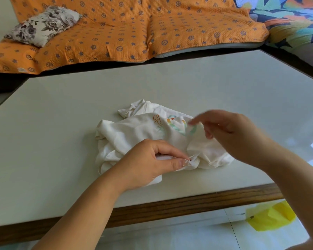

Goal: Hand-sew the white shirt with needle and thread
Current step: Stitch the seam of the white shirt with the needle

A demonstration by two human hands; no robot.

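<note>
White crumpled fabric shirt (137, 130) with orange lettering and a coloured print lies on the pale, wood-edged table (61, 123), nearer its front edge than its back edge. The left hand (148, 165) rests on the shirt's near side, thumb and forefinger pinching a small tuft of cloth. The right hand (235, 134) hovers, blurred, over the shirt's right part, fingers loosely bent; I cannot tell whether it grips anything.

Table (79, 109): pale top, wood front edge. Behind it, an orange cover (126, 27) (star and wheel print) with a floral cushion (43, 24) at its left end. Multicoloured throw (287, 20) far right. Yellow bag (269, 217) on the tiled floor (170, 237), lower right.
</note>
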